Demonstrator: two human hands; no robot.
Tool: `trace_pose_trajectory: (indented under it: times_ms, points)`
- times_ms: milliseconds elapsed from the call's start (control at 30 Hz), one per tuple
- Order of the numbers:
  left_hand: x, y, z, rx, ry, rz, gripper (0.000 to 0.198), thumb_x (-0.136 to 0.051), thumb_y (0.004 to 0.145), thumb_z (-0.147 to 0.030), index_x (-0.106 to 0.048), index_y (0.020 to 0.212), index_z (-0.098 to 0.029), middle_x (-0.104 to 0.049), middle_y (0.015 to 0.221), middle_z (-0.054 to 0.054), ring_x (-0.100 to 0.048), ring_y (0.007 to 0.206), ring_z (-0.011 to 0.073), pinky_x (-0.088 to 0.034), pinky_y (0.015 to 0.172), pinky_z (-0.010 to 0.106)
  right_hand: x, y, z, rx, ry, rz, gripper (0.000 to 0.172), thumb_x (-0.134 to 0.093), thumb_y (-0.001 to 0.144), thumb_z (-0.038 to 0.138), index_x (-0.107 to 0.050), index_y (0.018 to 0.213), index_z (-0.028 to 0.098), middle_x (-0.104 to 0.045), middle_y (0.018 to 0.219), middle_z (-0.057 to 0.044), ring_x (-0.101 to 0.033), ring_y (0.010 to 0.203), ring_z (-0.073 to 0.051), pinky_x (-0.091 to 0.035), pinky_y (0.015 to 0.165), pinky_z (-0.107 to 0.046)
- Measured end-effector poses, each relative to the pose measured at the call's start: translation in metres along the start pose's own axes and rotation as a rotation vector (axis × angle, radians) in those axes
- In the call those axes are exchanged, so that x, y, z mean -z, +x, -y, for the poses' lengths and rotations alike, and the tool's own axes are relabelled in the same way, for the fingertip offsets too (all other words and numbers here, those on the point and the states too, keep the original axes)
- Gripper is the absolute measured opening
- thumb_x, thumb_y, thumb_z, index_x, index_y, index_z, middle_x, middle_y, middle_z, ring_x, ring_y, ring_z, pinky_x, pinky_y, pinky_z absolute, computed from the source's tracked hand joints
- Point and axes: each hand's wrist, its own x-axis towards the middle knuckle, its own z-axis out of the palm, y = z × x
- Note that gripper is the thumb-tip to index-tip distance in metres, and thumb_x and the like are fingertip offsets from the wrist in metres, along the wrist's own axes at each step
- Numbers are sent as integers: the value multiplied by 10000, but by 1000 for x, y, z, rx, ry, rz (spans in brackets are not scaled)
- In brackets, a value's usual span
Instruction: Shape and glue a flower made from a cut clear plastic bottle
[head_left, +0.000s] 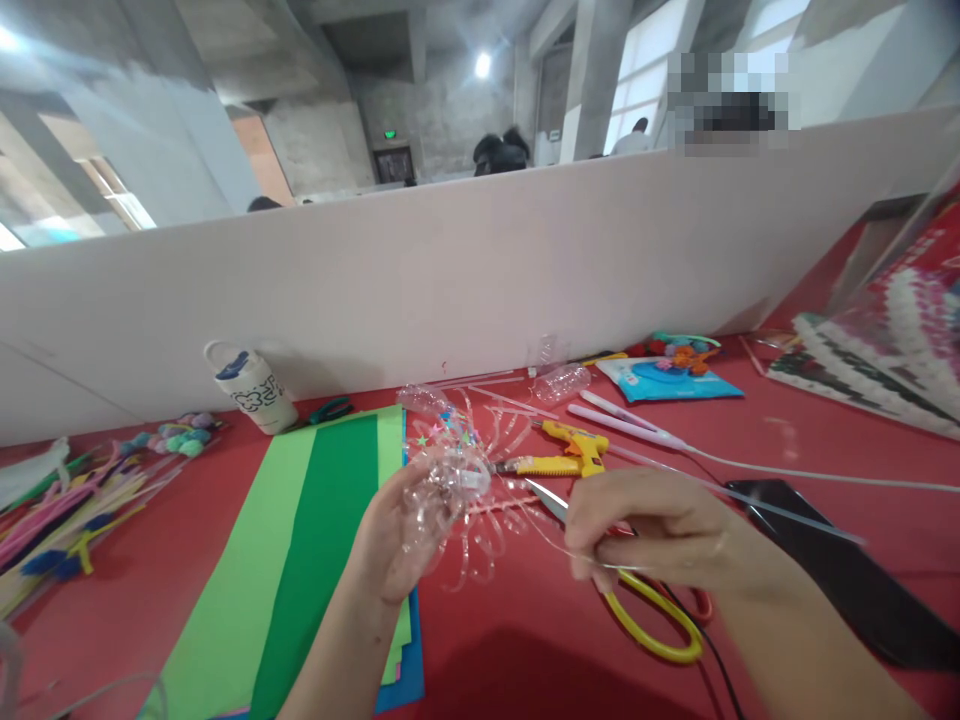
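My left hand (394,540) is closed around a clear plastic bottle piece (466,478) cut into many thin curling strips, which splay out over the table. Small coloured stars show near its far side. One thin clear strip (551,542) runs from the piece to my right hand (660,520), whose thumb and fingers pinch its end. Below my right hand lies a pair of scissors (652,640) with yellow handles, partly hidden by the hand. A yellow glue gun (574,440) and a yellow craft knife (547,466) lie just beyond the hands.
Green paper sheets (322,560) lie on the left of the red table, near a white cup (259,395) and pipe cleaners (75,510). Toward the right are a black phone-like slab (840,560), a lilac straightener-like tool (630,425) and a blue packet (671,380). A white partition (465,280) stands behind.
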Motion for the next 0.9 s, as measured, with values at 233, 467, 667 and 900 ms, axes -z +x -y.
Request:
trace_pose_trajectory:
  times_ms: [233, 467, 667, 900]
  points:
    - [8, 2, 7, -96, 15, 168, 326, -596, 741, -134, -643, 1058, -191, -719, 850, 32, -685, 791, 177, -542, 721, 267, -16, 20, -76, -151, -3, -593, 203, -606, 783, 218, -620, 985, 230, -653, 925, -22, -639, 806, -139, -540, 715, -273]
    - [5, 4, 17, -125, 129, 250, 338, -623, 758, -180, -644, 1095, -189, -700, 1057, 73, -651, 982, 228, -505, 849, 306, -65, 23, -85, -158, -142, -379, 781, -716, 679, 449, -359, 1349, 266, -457, 1360, -125, -340, 1328, -289, -240, 1092, -541]
    - [2, 1, 27, -131, 184, 283, 345, -611, 812, -252, -621, 1154, -212, -663, 1161, 71, -598, 1088, 225, -450, 923, 296, -60, 29, -68, -146, -299, -477, 781, -721, 686, 379, -334, 1353, 259, -483, 1330, -124, -449, 1238, -295, -348, 1031, -539]
    - [-3, -5, 26, -40, 71, 355, 304, -570, 834, -314, -644, 1105, -198, -667, 1147, 71, -594, 1094, 222, -426, 969, 319, -43, 27, -77, -146, -29, -449, 602, -688, 719, 279, -461, 1277, 263, -553, 1272, -76, -513, 1169, -232, -449, 953, -406]
